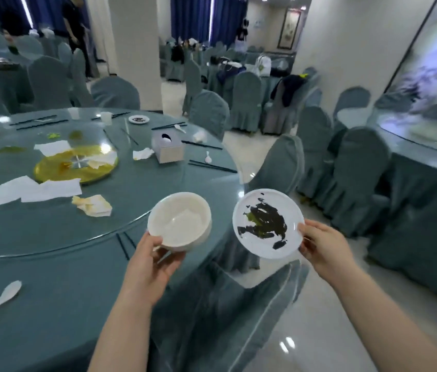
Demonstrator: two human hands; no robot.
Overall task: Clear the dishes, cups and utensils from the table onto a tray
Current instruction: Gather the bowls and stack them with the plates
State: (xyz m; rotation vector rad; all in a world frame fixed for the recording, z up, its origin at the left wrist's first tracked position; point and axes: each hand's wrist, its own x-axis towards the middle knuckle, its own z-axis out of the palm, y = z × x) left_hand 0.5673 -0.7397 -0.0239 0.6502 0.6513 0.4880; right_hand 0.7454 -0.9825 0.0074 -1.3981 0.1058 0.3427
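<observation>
**Bowl and plate lifted off the counter, one in each hand**

White bowl point(179, 221) held in the air at the near edge of the counter point(51, 277), gripped by the left hand point(155, 260): thumb hooked over the near rim, fingers curled under the base. Inside looks bare apart from a pale patch; cannot tell what it is.

White plate point(268, 223) just right of the bowl, not touching it, held beyond the counter's edge above a covered chair point(228, 312). Dark smears with some yellow-green across its middle. Right hand point(322, 244) pinches its right rim, thumb on top, fingers beneath.

On the counter: white spoon point(0, 296) near the left front; dark chopsticks point(126, 242) by the glass turntable's rim, just beside the left hand. Crumpled napkin point(92, 205) and flat paper sheets further in. Yellow disc at the centre. Tissue box point(167, 147) beyond, more chopsticks and small spoons around it. Small soiled dish point(138, 119) and a cup point(106, 118) at the far side.
</observation>
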